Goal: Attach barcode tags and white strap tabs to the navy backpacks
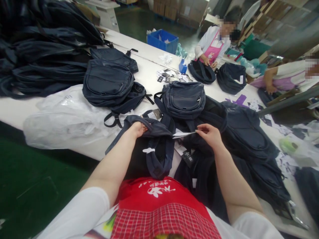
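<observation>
A dark navy backpack (163, 151) lies in front of me, against my red apron, its straps facing up. My left hand (140, 128) grips fabric at the top of this backpack, the fingers partly hidden under the cloth. Between thumb and fingers, my right hand (208, 133) pinches a thin white paper tag (183, 134), held just right of the backpack. A black hang tag (187, 158) lies below it, and another dark tag (157, 114) rests near the top of the bag. A small white piece (149, 150) sits on the strap.
More backpacks (183, 99) lie ahead and to my right, with a large pile (50, 59) at the left. Clear plastic bags (67, 119) cover the table's left part. Loose tags (171, 75) and a blue bin (162, 40) are farther off. Two co-workers (211, 46) handle bags across the table.
</observation>
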### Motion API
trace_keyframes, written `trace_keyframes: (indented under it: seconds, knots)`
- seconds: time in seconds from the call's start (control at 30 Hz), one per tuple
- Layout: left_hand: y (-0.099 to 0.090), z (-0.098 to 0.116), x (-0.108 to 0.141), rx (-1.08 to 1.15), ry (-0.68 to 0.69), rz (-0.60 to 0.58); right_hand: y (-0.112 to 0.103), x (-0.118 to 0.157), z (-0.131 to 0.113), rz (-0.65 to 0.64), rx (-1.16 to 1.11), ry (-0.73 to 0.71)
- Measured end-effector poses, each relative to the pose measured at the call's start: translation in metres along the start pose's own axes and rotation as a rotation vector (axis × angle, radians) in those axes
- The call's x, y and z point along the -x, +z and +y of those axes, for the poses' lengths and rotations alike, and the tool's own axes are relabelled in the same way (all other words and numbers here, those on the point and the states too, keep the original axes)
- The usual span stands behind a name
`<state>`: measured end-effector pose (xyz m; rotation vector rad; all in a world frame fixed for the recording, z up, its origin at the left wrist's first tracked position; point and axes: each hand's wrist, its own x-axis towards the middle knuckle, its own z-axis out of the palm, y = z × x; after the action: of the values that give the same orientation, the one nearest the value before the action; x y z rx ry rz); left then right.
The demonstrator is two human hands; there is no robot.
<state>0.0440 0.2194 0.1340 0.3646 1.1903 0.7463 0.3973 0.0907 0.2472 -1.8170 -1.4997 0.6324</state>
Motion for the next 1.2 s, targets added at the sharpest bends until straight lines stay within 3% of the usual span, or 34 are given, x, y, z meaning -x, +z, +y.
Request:
trace_keyframes:
  seconds: [0.13,0.27,0.37,0.43,0.6,0.73,0.87,0.97,1.1,1.2]
  knots:
    - [0.002,0.002,0.012,0.192,0.125,-0.092,-0.013,-0.008,-0.003,0.008,-0.218,0.045]
    - [0.007,0.002,0.014,0.356,0.220,-0.230,-0.011,-0.026,-0.003,0.168,-0.338,0.126]
    - [0.004,-0.001,0.008,0.335,0.120,-0.371,-0.004,-0.042,0.001,0.256,-0.553,0.277]
    - [0.000,-0.003,0.003,0.253,0.039,-0.405,0.002,-0.053,0.003,0.297,-0.640,0.344]
    - [-0.005,-0.004,-0.002,0.147,-0.022,-0.402,0.034,-0.073,-0.002,0.279,-0.700,0.330]
    - [0.002,0.000,-0.001,0.086,-0.032,-0.425,0.082,-0.082,-0.012,0.186,-0.713,0.360]
    - [0.010,-0.003,-0.009,0.060,0.036,-0.370,0.121,-0.075,-0.020,0.065,-0.641,0.400]
    - [0.009,-0.010,-0.017,0.041,0.071,-0.339,0.125,-0.062,-0.023,-0.066,-0.547,0.402]
    - [0.001,-0.017,-0.021,0.005,0.090,-0.371,0.114,-0.048,-0.027,-0.407,-0.321,0.370]
    - [-0.003,-0.019,-0.019,-0.031,0.089,-0.418,0.113,-0.046,-0.029,-0.577,-0.329,0.412]
